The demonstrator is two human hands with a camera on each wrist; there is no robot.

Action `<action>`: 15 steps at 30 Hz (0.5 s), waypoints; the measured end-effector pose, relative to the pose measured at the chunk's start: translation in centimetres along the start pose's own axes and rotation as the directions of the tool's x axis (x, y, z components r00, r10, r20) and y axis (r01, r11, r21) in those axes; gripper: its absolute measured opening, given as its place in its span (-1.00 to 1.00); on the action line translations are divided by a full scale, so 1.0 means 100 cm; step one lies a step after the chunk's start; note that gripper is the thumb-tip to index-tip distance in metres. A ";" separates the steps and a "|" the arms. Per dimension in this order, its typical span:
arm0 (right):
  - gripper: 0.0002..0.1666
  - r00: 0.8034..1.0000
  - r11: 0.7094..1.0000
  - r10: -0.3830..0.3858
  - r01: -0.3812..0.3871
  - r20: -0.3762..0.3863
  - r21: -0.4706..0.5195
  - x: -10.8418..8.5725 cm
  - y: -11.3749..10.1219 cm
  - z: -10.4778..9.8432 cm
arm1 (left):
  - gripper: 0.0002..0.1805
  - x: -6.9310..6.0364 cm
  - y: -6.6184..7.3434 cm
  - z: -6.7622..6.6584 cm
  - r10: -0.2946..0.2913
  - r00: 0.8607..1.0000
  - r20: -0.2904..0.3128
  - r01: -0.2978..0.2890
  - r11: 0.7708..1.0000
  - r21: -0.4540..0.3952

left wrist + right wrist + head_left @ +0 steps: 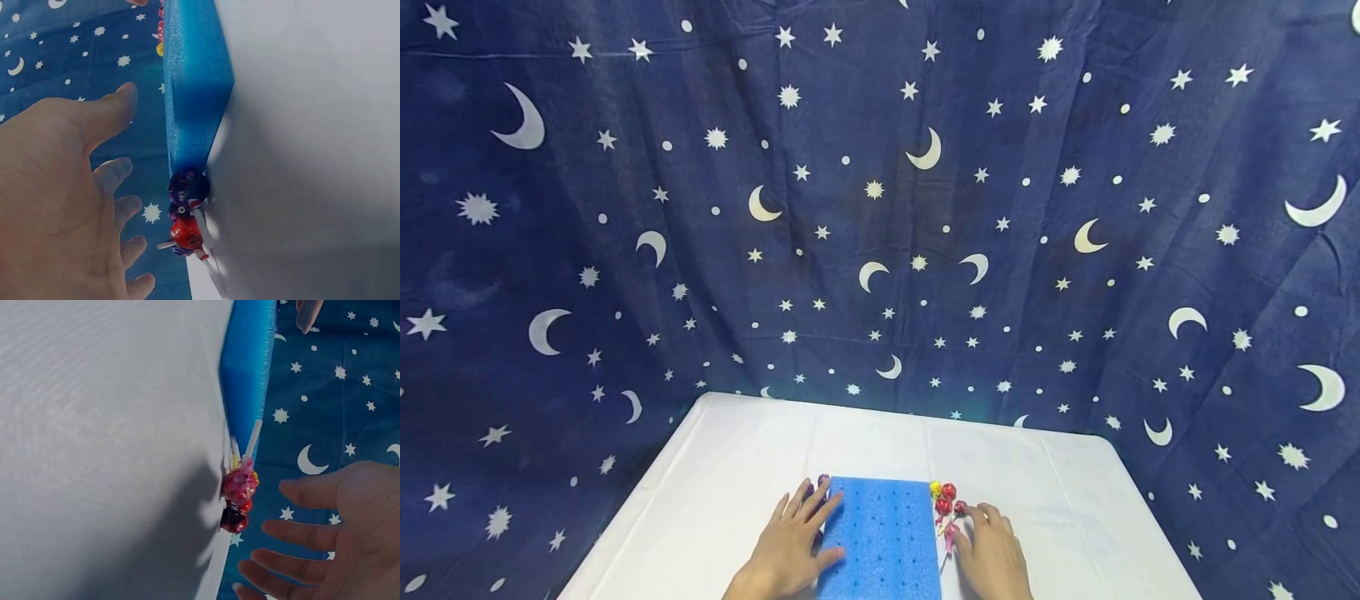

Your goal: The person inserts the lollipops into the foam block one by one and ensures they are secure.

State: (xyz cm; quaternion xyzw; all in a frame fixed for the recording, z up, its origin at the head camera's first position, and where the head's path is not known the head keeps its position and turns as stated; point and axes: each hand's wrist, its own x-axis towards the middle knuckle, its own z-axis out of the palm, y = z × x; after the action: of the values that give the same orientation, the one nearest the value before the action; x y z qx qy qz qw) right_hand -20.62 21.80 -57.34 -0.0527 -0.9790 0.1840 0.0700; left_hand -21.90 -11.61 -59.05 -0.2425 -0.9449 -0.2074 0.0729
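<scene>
A blue foam block (pixel 883 533) with rows of small dark holes lies on the table. My left hand (pixel 790 537) hovers over its left side, fingers spread and holding nothing. Beside that edge are wrapped lollipops, a purple one (pixel 189 186) and a red one (pixel 186 232); in the head view the hand mostly hides them. Along the block's right edge lie several more lollipops: a yellow one (pixel 936 490), a red one (pixel 943 506) and a pink one (pixel 239 485). Next to these is my right hand (pixel 996 554), fingers loosely bent, with a gap to the lollipops in the right wrist view.
A white cloth covers the table (pixel 865 433), which reaches beyond the block on both sides and at the back. Behind and around it hangs a dark blue curtain (pixel 850 250) with moons and stars.
</scene>
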 end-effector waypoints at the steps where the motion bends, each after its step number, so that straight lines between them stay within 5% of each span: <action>1: -0.47 1.000 1.000 0.019 -0.019 0.009 -0.004 0.000 0.000 0.001 | -0.13 0.000 -0.001 0.002 0.002 1.000 0.007 -0.002 1.000 -0.001; 15: -0.61 1.000 0.999 0.029 -0.029 -0.001 0.031 0.001 0.006 0.013 | -0.07 -0.005 0.000 0.005 -0.035 0.993 0.113 0.032 0.999 0.028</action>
State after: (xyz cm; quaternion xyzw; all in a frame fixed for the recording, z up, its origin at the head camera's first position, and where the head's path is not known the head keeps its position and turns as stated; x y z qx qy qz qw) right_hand -20.83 21.92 -58.76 -0.0662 -0.9751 0.2002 0.0690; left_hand -21.48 -11.58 -59.58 -0.2368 -0.9541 -0.1824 0.0186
